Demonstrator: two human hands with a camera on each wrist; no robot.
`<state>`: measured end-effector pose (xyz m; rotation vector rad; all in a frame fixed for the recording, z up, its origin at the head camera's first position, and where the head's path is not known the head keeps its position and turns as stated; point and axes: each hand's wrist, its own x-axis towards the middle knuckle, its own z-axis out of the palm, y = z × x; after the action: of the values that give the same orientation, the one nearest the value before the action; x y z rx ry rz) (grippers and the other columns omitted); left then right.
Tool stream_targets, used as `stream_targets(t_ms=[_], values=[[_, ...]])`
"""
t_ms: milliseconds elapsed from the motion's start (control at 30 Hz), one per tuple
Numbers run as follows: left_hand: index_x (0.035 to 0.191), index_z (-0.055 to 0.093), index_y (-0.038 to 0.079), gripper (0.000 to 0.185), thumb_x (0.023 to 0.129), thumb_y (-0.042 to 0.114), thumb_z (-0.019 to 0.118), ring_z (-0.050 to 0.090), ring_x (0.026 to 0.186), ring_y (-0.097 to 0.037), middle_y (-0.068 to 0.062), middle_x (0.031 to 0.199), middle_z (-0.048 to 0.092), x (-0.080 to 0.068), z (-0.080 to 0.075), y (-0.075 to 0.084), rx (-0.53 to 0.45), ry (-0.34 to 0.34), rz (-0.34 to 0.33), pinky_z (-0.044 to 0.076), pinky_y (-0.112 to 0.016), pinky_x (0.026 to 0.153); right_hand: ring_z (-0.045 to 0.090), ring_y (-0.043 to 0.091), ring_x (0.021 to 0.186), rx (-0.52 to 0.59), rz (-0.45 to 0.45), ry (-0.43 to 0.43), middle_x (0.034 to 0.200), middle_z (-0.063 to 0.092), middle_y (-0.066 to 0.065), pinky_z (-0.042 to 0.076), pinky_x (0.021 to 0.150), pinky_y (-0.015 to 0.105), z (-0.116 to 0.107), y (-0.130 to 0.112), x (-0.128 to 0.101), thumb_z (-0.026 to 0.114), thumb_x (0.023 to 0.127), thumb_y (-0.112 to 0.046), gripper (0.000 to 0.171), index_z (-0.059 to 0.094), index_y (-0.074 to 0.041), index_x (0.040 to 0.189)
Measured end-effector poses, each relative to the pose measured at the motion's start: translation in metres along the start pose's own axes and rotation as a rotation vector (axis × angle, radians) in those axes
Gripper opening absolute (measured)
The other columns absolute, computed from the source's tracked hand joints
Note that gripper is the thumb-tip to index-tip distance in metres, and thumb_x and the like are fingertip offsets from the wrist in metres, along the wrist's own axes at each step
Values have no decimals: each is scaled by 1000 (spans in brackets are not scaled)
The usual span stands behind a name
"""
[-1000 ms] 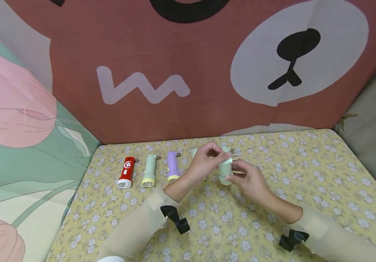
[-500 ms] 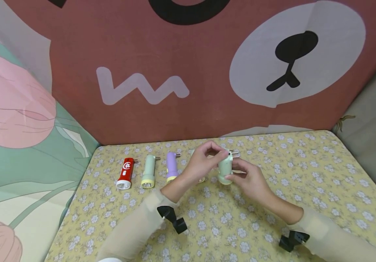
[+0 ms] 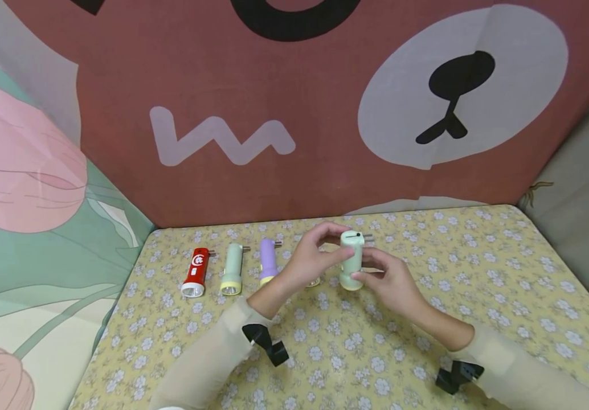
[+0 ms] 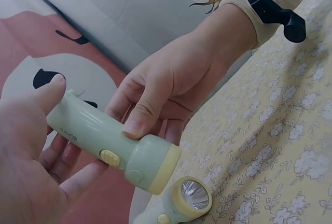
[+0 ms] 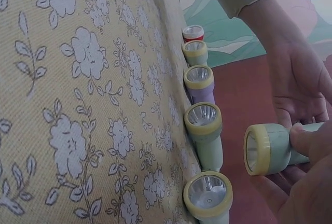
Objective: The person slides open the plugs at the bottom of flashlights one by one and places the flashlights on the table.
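Two hands share one pale green plastic torch with a yellow lens ring (image 3: 351,259), lifted clear of the yellow flower-print counter (image 3: 479,273). Right hand (image 3: 389,282) grip: thumb and fingers wrapped round the body near the lens end. Left hand (image 3: 312,259) grip: thumb and fingertips pinching the plug end, pins up top. Left of that grip, flat on the counter in a row, lenses toward the person: purple torch (image 3: 268,261), pale green torch (image 3: 233,269), red torch (image 3: 196,273). Another green torch (image 4: 181,200) lies just under the held one.
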<state>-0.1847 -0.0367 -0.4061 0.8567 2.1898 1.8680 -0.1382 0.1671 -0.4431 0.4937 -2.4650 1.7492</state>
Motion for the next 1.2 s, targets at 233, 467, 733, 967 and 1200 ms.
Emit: stream_targets(t_ms=[233,467,733,967,1200], values=[[133,61,6,39,96,6,71,60,110,-17,-9,124,64,0,-2,-4,-21,-15,12,55,-43,92,69,28,108,-11,15,-4,119,71,12,60,82,28,1,0,0,78,90,-5,42,66,-3,130],[134,60,6,40,96,5,71,60,109,-17,-10,124,64,0,-2,-6,-16,0,11,54,-47,92,69,28,106,-11,33,-13,117,72,12,61,80,29,1,0,0,78,90,-7,43,65,-3,131],[137,58,2,43,96,5,70,62,109,-24,-13,123,64,0,0,-6,-3,33,32,53,-35,95,69,28,105,-20,24,-15,117,72,13,61,80,29,1,0,0,78,91,-10,46,63,-2,134],[139,59,4,42,98,10,69,62,109,-26,-12,121,65,2,2,-6,-44,112,-18,60,-36,84,69,35,108,19,-18,-27,120,70,19,61,81,29,0,1,1,74,94,-7,59,48,1,147],[136,62,5,39,99,11,69,63,104,-25,-14,120,65,7,3,-2,-148,192,-74,62,-40,80,65,20,113,57,-58,-23,135,63,16,56,91,26,-3,-1,-2,78,90,-3,76,37,-4,154]])
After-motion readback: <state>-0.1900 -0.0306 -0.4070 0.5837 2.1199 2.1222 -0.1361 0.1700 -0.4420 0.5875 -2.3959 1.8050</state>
